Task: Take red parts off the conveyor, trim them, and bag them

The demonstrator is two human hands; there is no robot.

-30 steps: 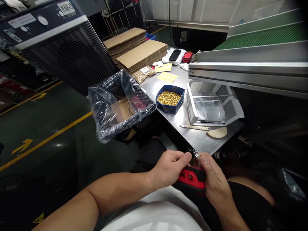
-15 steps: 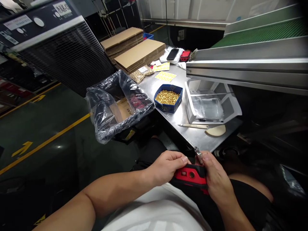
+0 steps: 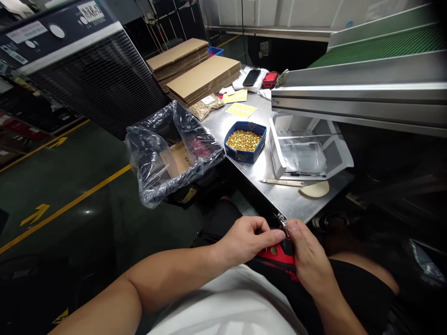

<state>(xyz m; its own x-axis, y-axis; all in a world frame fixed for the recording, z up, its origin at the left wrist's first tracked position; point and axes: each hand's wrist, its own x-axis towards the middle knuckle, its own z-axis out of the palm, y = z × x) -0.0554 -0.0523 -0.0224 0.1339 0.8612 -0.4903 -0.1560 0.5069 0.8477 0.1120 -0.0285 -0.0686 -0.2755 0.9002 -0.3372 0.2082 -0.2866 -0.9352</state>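
Above my lap, my right hand (image 3: 309, 258) is wrapped round the right end of a red-and-black plastic device (image 3: 281, 257) with a round hole in its face. A small shiny metal clip (image 3: 282, 219) sticks up at the device's top, against my right thumb and fingertips. My left hand (image 3: 249, 242) is closed in a pinch, its thumb over the device's upper edge, close to the clip. Whatever lies between the left fingertips is hidden. Just beyond the hands, pointed tweezers (image 3: 281, 183) and a cream half-round pad (image 3: 314, 190) lie on the metal table (image 3: 260, 181).
A blue tray (image 3: 248, 158) holds small gold pieces. Beside it stands a white bin (image 3: 278, 160) with clear bags and a pen. Left is a plastic-lined crate (image 3: 150, 190). Behind lie cardboard sheets (image 3: 206, 77), yellow sticker sheets (image 3: 240, 110) and a phone (image 3: 252, 77). A green conveyor (image 3: 380, 49) overhangs the right.
My left thumb and fingers have moved right across the device's top towards the clip, covering more of the red face. The device has tilted, and the clip sits slightly lower and further left.
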